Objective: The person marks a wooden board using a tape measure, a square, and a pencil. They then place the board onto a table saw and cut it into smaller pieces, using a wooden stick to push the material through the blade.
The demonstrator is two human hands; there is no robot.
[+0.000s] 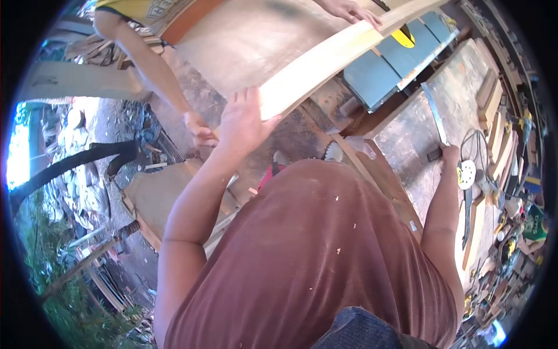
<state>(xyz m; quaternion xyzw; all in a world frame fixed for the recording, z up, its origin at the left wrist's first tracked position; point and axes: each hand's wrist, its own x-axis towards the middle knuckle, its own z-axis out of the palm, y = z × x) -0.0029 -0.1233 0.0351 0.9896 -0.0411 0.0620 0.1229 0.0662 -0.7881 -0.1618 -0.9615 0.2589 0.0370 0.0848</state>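
My left hand (243,121) grips the near end of a long pale wooden board (317,64), its thumb on the lower edge and its fingers over the top. The board runs up and to the right, where a co-worker's hand (351,13) rests on it. At the right, my right hand (449,153) is closed around the dark handle of a long metal square (433,113), whose blade lies over the worn workbench (407,139). The co-worker's other hand (200,131) is just left of my left hand.
A blue metal box (381,70) stands beyond the board. A round saw blade (333,152) shows in front of me. Wood strips (491,102), a white disc (467,174) and many tools lie at the right. A dark curved branch (75,160) is at the left.
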